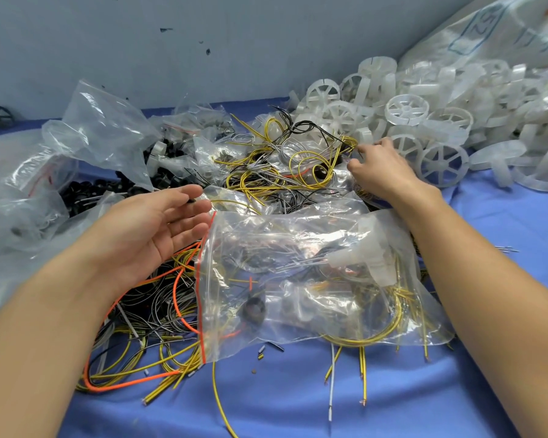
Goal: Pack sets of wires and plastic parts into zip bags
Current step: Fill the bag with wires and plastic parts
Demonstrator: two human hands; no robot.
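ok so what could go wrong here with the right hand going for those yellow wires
The right hand reaches into a tangle of yellow wires; pulling one could drag looped neighbours and the small bags lying among them. The filled zip bag lies on top of loose orange and yellow wires beside the open left hand, so lifting it may snag some underneath.

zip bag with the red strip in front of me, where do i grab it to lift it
Pinch the red zip strip along the left edge of the zip bag, coming from the left, beside the open left hand. That edge lies exposed; the wires and white plastic part bulk toward the right, so they should hang below.
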